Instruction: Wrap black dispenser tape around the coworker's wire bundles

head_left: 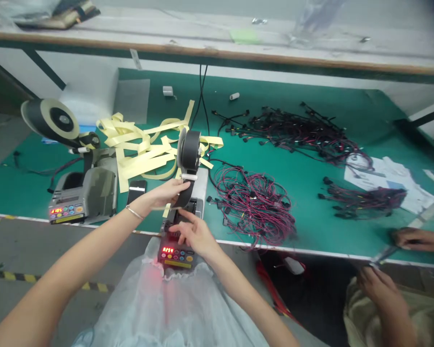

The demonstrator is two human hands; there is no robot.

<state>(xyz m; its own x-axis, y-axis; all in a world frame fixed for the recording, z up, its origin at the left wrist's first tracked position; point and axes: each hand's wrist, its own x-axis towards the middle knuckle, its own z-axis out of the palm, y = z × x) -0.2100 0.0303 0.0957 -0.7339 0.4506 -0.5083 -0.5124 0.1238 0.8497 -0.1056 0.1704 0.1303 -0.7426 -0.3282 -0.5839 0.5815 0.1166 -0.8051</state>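
while my right hand (197, 236) bends over the tape dispenser (177, 255), my left hand (168, 193) meets the black tape (184, 196) below its reel (190, 150), though whether either grips anything i cannot tell, with yellow strips (144, 166) lying beyond.

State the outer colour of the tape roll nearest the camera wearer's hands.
The tape roll is black on its outer surface, best seen in the head view.
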